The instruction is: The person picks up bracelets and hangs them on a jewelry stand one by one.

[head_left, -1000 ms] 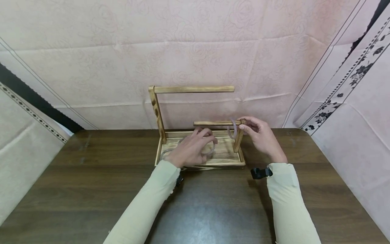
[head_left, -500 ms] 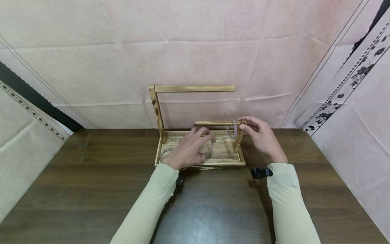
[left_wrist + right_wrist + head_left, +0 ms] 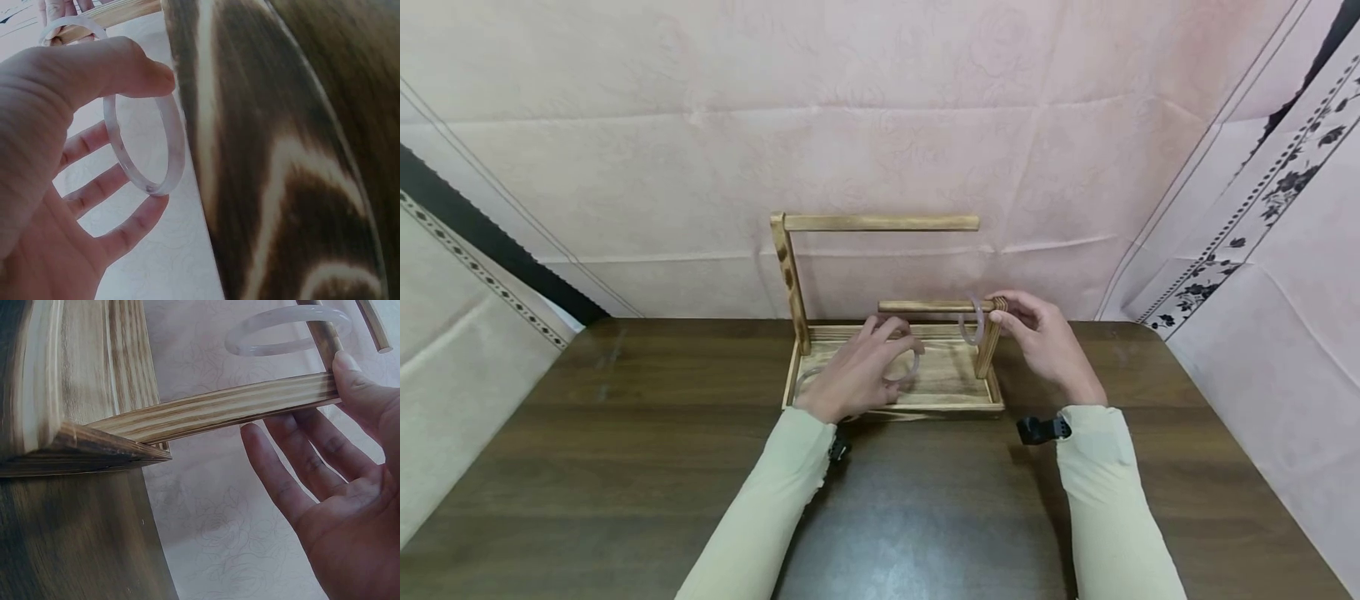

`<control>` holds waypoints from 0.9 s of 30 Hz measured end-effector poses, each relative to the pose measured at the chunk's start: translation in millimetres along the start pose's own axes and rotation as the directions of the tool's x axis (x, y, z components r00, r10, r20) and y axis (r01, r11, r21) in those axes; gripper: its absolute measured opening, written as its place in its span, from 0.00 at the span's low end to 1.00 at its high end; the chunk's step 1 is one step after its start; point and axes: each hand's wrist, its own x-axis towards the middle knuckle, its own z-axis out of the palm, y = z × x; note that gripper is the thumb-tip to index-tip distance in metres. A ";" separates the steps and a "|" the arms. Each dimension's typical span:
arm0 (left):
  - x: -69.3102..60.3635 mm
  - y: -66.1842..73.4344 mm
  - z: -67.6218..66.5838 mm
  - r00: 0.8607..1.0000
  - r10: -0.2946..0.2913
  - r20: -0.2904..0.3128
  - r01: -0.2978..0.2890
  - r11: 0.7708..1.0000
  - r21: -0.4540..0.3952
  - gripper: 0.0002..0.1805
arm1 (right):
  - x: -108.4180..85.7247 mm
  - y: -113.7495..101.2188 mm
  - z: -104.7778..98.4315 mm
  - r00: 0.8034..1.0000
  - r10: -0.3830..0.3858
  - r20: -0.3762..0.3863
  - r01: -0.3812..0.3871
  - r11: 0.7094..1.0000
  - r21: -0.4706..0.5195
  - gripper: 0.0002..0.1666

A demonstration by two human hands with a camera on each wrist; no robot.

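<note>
Left hand [image 3: 859, 371], clamped on translucent bangle [image 3: 177, 147]

The bangle is being pinched between thumb and fingers, over the tray [image 3: 951, 362]; its oval's long axis is being shown near upright in the left wrist view. By the right hand [image 3: 1041, 342], the short post [image 3: 988, 346] is being gripped at its upper end. The lower rod [image 3: 917, 307] is being held pointing left, a second bangle [image 3: 269, 350] hung round it.

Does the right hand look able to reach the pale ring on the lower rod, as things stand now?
Probably yes: the right hand holds the short upright near the pale ring, and nothing visible blocks the way, though it may need to release the upright first.
</note>
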 end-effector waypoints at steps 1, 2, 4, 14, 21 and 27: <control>-1.0 -0.3 0.1 1.000 0.006 -0.006 -0.006 1.000 0.002 0.16 | -0.8 0.0 -0.3 1.000 0.002 0.000 -0.002 1.000 -0.006 0.19; -1.8 -0.4 -0.2 1.000 0.013 -0.014 -0.013 1.000 0.006 0.15 | -1.1 -0.1 -0.6 1.000 0.002 0.001 -0.002 1.000 -0.002 0.19; -2.8 -0.5 -1.2 0.999 0.023 -0.030 -0.023 1.000 0.011 0.15 | -1.3 -0.5 -1.5 1.000 0.001 0.001 -0.001 1.000 0.001 0.19; -6.5 -2.5 -9.3 1.000 0.010 -0.015 -0.010 0.999 0.037 0.14 | 0.8 1.1 3.1 1.000 -0.001 -0.006 0.001 1.000 0.024 0.19; -8.2 -3.4 -15.6 1.000 0.013 -0.005 -0.013 0.999 0.036 0.18 | 1.9 1.1 3.5 1.000 0.000 0.004 0.000 0.999 0.037 0.19; -9.6 -1.0 -20.4 1.000 0.000 0.026 0.000 1.000 0.015 0.22 | 0.6 1.0 1.4 1.000 0.007 0.000 -0.007 1.000 0.028 0.19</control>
